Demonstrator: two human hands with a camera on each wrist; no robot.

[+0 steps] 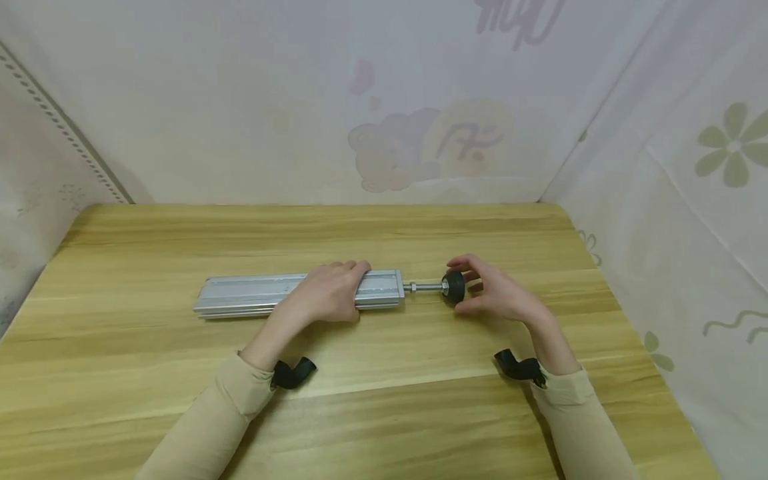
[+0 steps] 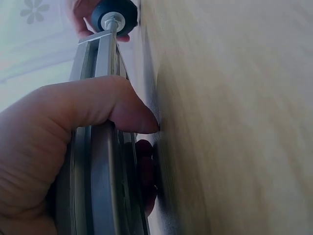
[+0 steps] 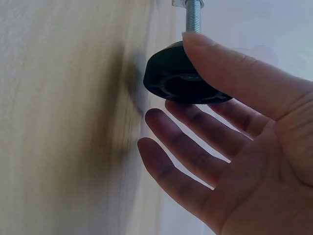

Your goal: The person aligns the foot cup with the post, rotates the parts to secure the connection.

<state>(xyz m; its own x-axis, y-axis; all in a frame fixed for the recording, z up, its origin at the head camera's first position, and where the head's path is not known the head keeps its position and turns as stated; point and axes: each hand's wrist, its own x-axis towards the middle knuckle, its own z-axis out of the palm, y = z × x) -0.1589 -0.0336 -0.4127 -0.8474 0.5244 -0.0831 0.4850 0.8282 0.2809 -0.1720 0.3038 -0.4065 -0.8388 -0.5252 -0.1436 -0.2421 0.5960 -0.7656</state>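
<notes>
A silver slotted aluminum profile (image 1: 252, 293) lies on the wooden table. From its right end sticks a threaded rod (image 1: 427, 287) with nuts, which ends in a round black leveling foot (image 1: 455, 287). My left hand (image 1: 327, 293) grips the profile near its right part, thumb on the near side and fingers over the far side, as the left wrist view also shows. My right hand (image 1: 498, 290) surrounds the foot loosely, its thumb beside the near edge. In the right wrist view, spread fingers (image 3: 183, 169) extend below the foot's hollow underside; whether the thumb touches it is unclear.
The wood-grain table (image 1: 390, 427) runs beneath both forearms. A pale printed cloth (image 1: 240, 100) hangs behind its far edge, and another flowered sheet (image 1: 708, 220) stands along the right side. Black curved pieces (image 1: 294, 372) are worn at the wrists.
</notes>
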